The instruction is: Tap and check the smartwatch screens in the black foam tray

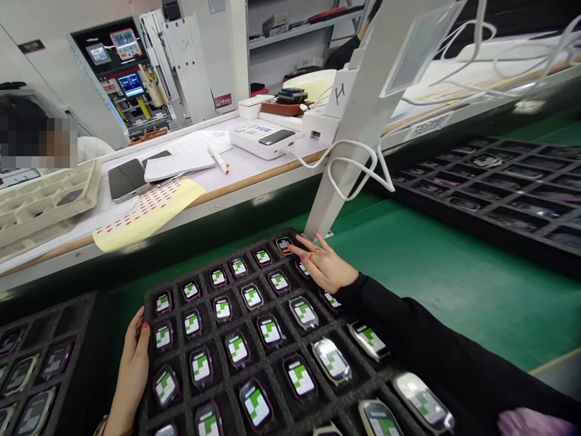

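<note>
A black foam tray [177, 284] lies on the green belt in front of me, its pockets filled with several small devices whose screens show green and white blocks. My right hand [323, 265], in a black sleeve, reaches to the tray's far right corner with fingers stretched out; its fingertips touch the corner device [284, 244], whose screen looks dark with red marks. My left hand [132, 369] rests flat against the tray's left edge, fingers extended along the foam.
Another black tray [27, 363] of devices lies to the left and a third [499, 188] at the far right. A white slanted post [358, 115] with cables stands just behind the tray. The bench behind holds a yellow sheet [149, 212], phones, a white box and a beige tray. A person sits at far left.
</note>
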A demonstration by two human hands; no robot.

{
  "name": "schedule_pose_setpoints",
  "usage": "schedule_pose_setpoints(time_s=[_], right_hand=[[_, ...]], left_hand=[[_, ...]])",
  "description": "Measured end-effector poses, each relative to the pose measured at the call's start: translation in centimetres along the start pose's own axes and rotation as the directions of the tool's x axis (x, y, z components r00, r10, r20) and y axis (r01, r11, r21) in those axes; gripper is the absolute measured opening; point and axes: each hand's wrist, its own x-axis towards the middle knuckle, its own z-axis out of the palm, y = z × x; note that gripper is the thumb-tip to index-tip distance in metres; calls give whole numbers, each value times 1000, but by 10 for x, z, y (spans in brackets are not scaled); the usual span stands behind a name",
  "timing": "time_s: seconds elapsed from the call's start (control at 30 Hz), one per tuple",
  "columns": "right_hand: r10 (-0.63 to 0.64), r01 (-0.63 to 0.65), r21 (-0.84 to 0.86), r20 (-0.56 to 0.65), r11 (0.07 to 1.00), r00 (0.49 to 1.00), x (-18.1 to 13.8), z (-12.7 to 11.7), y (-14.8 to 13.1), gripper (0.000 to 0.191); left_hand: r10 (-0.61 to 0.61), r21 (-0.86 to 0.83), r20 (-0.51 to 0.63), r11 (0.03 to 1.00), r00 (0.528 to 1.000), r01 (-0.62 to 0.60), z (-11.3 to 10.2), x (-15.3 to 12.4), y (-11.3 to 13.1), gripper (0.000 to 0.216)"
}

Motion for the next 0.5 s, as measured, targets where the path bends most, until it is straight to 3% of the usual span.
schedule_pose_setpoints(time_s=[0.13,0.27,0.4,0.5], right_hand=[[57,-55,43,-50,998,997,0,2,6,52],[207,-198,151,-41,968,978,-3,8,15,51],[375,-357,349,15,867,927,-20,12,16,58],[456,-465,505,152,727,877,-53,4,14,63]], left_hand=[[6,-17,-1,1000,1000,-6,0,-1,1,52],[-25,12,-16,1000,1000,25,0,-3,4,51],[-20,17,-20,1000,1000,20,-5,-16,0,51],[-48,27,12,998,999,48,-17,-44,-18,52]])
